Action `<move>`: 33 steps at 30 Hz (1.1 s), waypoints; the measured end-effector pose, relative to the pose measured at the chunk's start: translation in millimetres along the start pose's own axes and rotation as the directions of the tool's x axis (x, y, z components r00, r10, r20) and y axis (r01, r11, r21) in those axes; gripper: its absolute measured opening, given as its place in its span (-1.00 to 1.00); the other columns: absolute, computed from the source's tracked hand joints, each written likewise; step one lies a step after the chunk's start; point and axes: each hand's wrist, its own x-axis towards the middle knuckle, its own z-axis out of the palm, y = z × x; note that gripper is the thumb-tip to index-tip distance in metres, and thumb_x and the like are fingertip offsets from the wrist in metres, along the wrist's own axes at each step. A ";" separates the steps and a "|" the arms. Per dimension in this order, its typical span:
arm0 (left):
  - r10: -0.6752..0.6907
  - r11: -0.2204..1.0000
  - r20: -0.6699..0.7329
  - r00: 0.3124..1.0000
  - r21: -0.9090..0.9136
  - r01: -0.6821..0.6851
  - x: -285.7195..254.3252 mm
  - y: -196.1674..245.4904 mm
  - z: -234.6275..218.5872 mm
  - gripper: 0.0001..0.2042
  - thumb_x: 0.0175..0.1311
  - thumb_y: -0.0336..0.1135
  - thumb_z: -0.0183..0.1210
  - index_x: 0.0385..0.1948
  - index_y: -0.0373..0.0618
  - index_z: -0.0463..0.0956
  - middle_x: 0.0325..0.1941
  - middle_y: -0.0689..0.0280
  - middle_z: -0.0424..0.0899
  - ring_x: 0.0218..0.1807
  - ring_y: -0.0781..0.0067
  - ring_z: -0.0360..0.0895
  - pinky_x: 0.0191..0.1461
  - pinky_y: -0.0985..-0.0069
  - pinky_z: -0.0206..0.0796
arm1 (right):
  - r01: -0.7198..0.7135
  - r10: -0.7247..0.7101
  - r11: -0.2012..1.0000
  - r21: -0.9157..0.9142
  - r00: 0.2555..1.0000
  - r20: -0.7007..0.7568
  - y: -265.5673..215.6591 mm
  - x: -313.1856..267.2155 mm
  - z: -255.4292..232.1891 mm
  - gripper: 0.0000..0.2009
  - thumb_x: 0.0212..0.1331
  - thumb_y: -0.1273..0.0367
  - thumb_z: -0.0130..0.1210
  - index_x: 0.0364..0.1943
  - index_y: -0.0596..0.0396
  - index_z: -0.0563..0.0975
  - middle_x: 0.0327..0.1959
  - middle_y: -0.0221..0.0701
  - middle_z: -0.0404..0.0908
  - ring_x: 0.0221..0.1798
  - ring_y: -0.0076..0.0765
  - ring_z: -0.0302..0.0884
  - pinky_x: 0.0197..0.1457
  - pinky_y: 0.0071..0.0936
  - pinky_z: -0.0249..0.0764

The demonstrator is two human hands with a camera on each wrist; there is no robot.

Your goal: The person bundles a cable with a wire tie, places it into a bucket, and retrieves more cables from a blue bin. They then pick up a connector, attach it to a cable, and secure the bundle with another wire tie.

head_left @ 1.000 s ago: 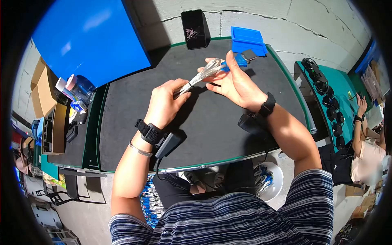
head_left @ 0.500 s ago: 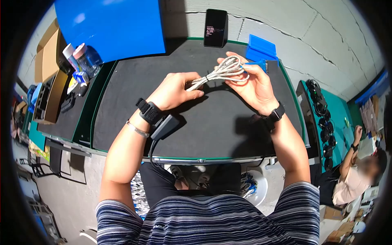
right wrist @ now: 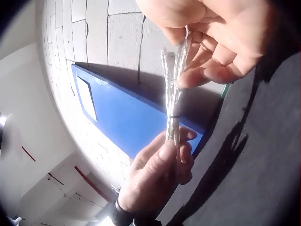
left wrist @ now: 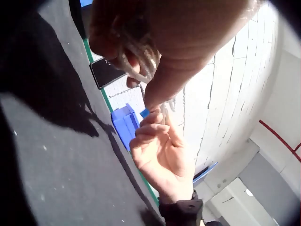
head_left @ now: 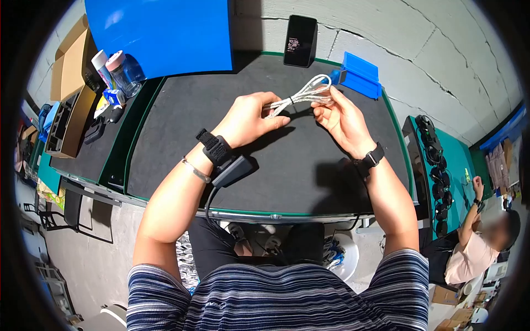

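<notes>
A coiled, silvery-white cable [head_left: 302,97] is held up over the dark work mat, bound near its middle by a thin black tie [right wrist: 174,117]. My left hand [head_left: 248,120] grips the bundle's near end between thumb and fingers. At the far end, my right hand [head_left: 346,122] pinches the looped strands with thumb and fingertips, its other fingers curled loosely. Behind those loops shows a blue connector [head_left: 333,75] with a dark end, partly hidden by the cable. From the right wrist view, both hands [right wrist: 153,176] are seen along the one bundle.
A phone [head_left: 301,41] leans on the brick wall behind the mat [head_left: 265,165]. Right of it stands a blue bin [head_left: 361,74]; a large blue panel [head_left: 165,38] is at back left. Bottles [head_left: 122,74] and a cardboard box [head_left: 72,110] lie left. Another person sits far right.
My right hand, earlier spread under the blue connector, now pinches the loops. The connector has swung behind the cable. My left hand keeps its grip, and the head view has turned slightly.
</notes>
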 end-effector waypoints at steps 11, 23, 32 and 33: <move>-0.072 0.983 0.366 0.928 -0.130 0.128 -4.1 8.4 -6.6 -0.65 0.26 -0.09 0.26 -0.16 -0.21 0.52 -0.44 0.35 0.60 -0.38 0.61 0.44 -0.27 0.51 0.33 | 0.132 -0.126 0.988 -0.081 0.989 0.078 -0.4 -1.4 3.4 -0.79 0.44 0.28 -0.09 -0.10 0.09 0.51 -0.22 -0.46 0.59 -0.23 -0.59 0.51 -0.11 -0.59 0.48; 0.147 0.989 -0.014 0.989 -0.017 -0.148 0.5 -7.7 9.7 -0.67 0.10 -0.35 0.35 -0.09 -0.19 0.58 -0.34 0.28 0.56 -0.31 0.41 0.53 -0.22 0.46 0.37 | 0.001 -0.001 1.000 -0.007 1.000 -0.015 -4.4 -2.4 -0.2 -0.69 0.45 0.16 -0.11 -0.03 0.11 0.48 -0.21 -0.38 0.59 -0.22 -0.44 0.56 -0.12 -0.54 0.51; 0.252 0.942 -0.050 0.966 0.244 -0.233 -2.6 -2.2 4.2 -0.67 0.03 -0.47 0.32 -0.10 -0.01 0.64 -0.34 0.24 0.56 -0.25 0.20 0.56 -0.11 0.36 0.43 | -0.110 0.097 0.985 -0.134 0.990 -0.101 -5.2 -6.8 12.1 -0.48 0.37 -0.06 -0.10 0.11 0.09 0.40 -0.10 -0.29 0.62 -0.08 -0.43 0.55 0.02 -0.45 0.40; 0.262 0.935 -0.053 0.964 0.261 -0.240 -3.1 -0.8 4.2 -0.67 0.01 -0.48 0.33 -0.11 -0.04 0.64 -0.35 0.24 0.58 -0.26 0.20 0.56 -0.13 0.36 0.43 | -0.110 0.100 0.986 -0.127 0.991 -0.083 -4.0 -5.9 9.4 -0.47 0.36 -0.07 -0.08 0.14 0.09 0.38 -0.09 -0.29 0.63 -0.04 -0.44 0.54 0.05 -0.45 0.38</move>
